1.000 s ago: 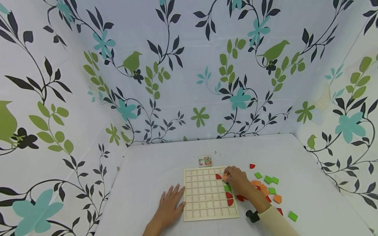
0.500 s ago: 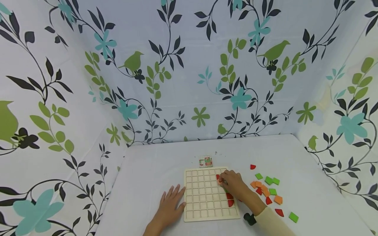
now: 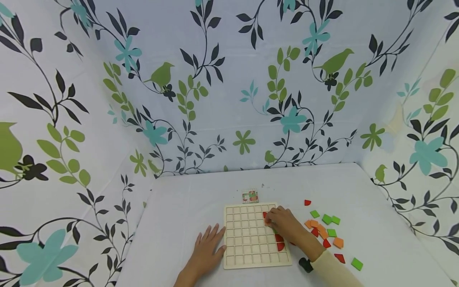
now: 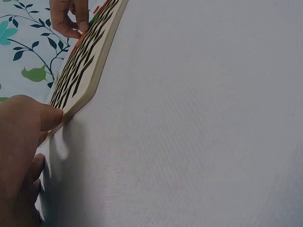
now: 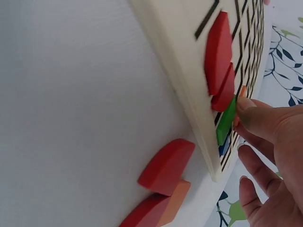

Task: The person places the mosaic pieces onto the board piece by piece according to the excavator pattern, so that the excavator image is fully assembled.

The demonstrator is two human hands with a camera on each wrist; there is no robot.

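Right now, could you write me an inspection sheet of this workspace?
Surface: white-covered table.
Job's things: gridded wooden board bearing red pieces, a green piece and a blue piece; picture card beyond.
Clutter: loose red, orange and green pieces right of the board; unidentified black object beside a cream sleeve.
Hands: left hand touches the board's left edge; right hand pinches an orange piece at the board.
Cables: nothing seen.
Surroundings: cloth printed with leaves and birds.

I am working in a screened-off booth [image 3: 229,119]: printed cloth [image 3: 215,159] hangs at the left, far and right, 3 sides round my white table [image 3: 179,211], the cloth showing leaves [image 3: 48,149], flowers [image 3: 292,119] and birds [image 3: 160,75]. Whether home, lab or office lies behind, I cannot tell.
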